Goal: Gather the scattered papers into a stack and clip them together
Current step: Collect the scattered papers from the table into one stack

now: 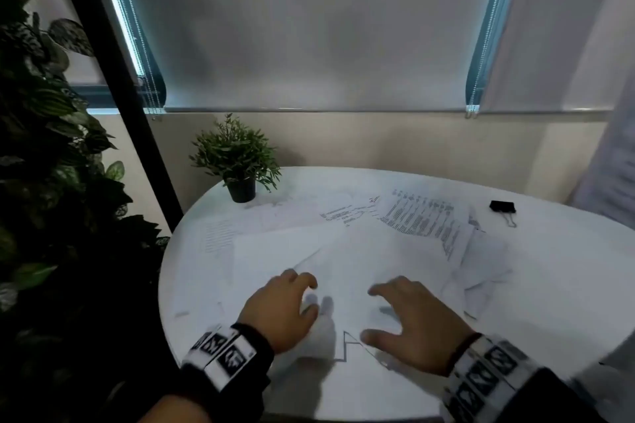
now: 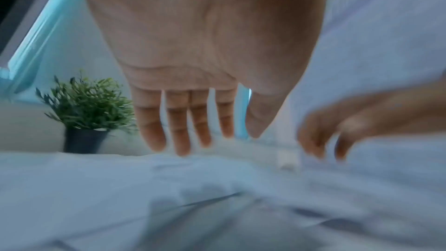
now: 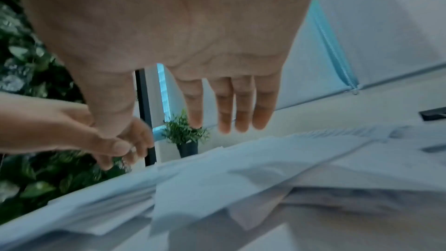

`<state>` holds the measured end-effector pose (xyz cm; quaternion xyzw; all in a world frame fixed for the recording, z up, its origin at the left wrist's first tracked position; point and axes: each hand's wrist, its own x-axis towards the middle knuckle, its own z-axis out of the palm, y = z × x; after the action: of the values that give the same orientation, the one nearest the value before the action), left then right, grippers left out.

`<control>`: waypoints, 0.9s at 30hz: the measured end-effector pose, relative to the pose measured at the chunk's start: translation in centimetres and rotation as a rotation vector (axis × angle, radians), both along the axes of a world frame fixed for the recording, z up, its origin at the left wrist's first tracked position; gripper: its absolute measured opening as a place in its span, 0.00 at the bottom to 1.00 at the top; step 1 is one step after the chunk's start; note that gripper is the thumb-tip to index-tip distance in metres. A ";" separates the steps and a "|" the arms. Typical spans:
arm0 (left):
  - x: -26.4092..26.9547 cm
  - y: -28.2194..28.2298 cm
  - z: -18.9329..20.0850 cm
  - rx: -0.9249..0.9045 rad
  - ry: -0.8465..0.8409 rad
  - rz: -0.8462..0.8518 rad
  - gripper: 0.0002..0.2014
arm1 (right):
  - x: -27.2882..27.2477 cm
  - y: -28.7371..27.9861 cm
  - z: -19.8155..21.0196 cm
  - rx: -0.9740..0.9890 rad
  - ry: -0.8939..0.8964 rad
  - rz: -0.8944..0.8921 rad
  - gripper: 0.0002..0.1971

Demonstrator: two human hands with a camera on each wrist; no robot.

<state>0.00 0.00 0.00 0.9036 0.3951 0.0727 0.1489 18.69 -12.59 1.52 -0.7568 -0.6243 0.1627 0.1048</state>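
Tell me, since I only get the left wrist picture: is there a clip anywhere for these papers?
Observer: Yes. A black binder clip lies on the white table, at the far right, apart from the papers.
Operator: Is a hand holding it?
Observer: No. The right hand is spread open over the sheets near the table's front edge, well short of the clip.
Operator: Are the papers stacked?
Observer: Not yet. They lie overlapping across the table, with a densely printed sheet on the far side.
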 end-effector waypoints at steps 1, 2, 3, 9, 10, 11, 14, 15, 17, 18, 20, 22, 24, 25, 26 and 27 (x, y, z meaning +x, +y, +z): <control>0.2 0.8 -0.3 -0.017 0.059 0.015 0.21 | -0.6 0.7 -0.3 -0.062 -0.032 0.002 0.52; 0.5 1.4 -0.6 -0.029 0.124 0.036 0.24 | -1.0 1.5 -0.9 -0.149 -0.100 0.005 0.54; 0.6 2.0 -1.0 -0.052 0.185 0.041 0.26 | -1.4 2.2 -1.6 -0.225 -0.155 0.012 0.54; -0.1 2.7 -2.5 -0.169 0.200 0.011 0.32 | -1.6 3.1 -3.4 -0.445 -0.197 0.063 0.42; -0.3 2.9 -2.5 -0.169 0.179 0.015 0.34 | -1.6 3.0 -3.4 -0.440 -0.209 0.069 0.38; -0.5 2.9 -2.4 -0.179 0.153 0.017 0.36 | -1.7 2.9 -3.1 -0.424 -0.234 0.068 0.35; -1.3 3.4 -1.9 -0.251 0.023 0.062 0.39 | -2.2 3.3 -1.8 -0.329 -0.345 0.106 0.19; -1.5 3.6 -1.8 -0.283 -0.043 0.077 0.40 | -2.4 3.4 -1.1 -0.264 -0.376 0.107 0.13; -2.3 4.0 -1.5 -0.369 -0.212 0.091 0.43 | -2.6 3.9 1.3 -0.086 -0.434 0.087 0.04; -2.8 4.3 -1.3 -0.395 -0.297 0.101 0.45 | -2.5 4.2 2.7 0.038 -0.455 0.072 0.03; -3.5 4.9 -1.0 -0.365 -0.395 0.124 0.48 | -2.0 4.5 4.9 0.114 -0.389 0.092 0.07; -3.9 5.5 -1.0 -0.298 -0.353 0.106 0.47 | -1.4 4.4 5.7 0.022 -0.327 0.138 0.18; -4.0 5.7 -1.4 -0.262 -0.211 0.042 0.44 | -1.3 4.2 4.2 -0.162 -0.373 0.153 0.39; -3.9 5.6 -1.8 -0.259 -0.131 0.008 0.41 | -1.4 4.1 2.8 -0.272 -0.390 0.144 0.46; -3.7 5.3 -2.2 -0.258 -0.055 -0.016 0.38 | -1.5 3.9 1.4 -0.383 -0.374 0.123 0.51; -3.4 5.1 -2.6 -0.239 0.004 -0.026 0.35 | -1.4 3.7 0.2 -0.456 -0.347 0.105 0.52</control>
<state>-3.44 5.07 -2.57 0.8846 0.3894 0.0214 0.2557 17.24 -8.91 1.68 -0.7440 -0.6185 0.1722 -0.1852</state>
